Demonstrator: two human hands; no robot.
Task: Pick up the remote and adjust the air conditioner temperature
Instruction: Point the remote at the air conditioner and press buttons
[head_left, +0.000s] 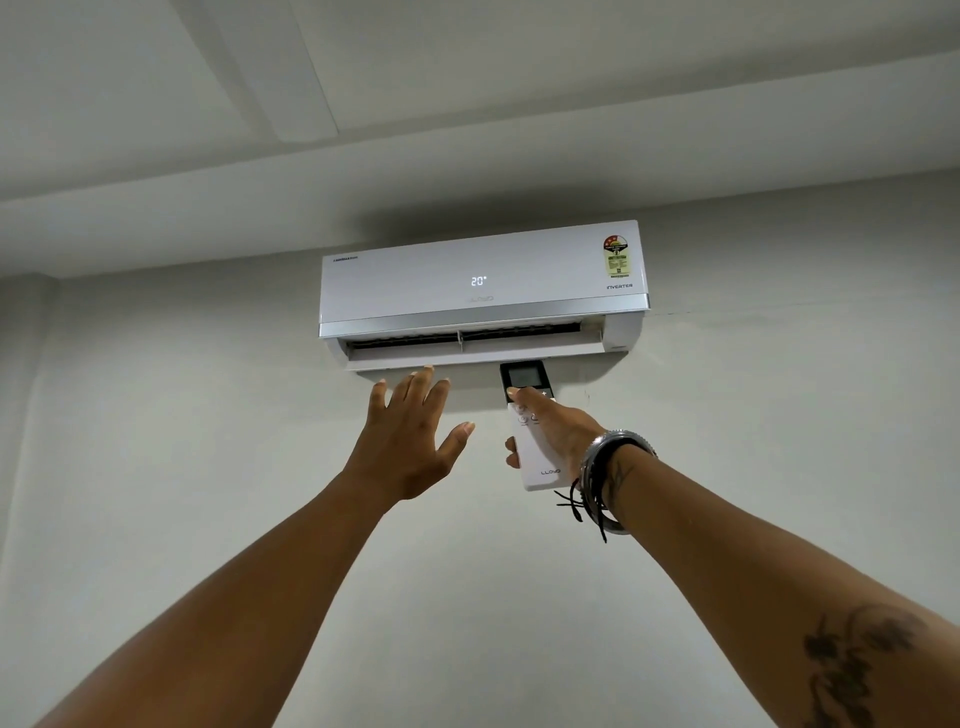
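A white air conditioner (483, 291) hangs high on the wall, its flap open and its front display reading 20. My right hand (556, 431) holds a white remote (537, 457) with a dark screen end, pointed up at the unit. The thumb lies across the remote's buttons just below the screen. My left hand (410, 441) is raised beside it, palm toward the unit's outlet, fingers spread and holding nothing. It sits just below the flap, apart from the unit.
A plain pale wall (208, 467) surrounds the unit, with the ceiling (467, 104) and a ceiling beam close above it. Bangles and a black thread (602, 478) sit on my right wrist.
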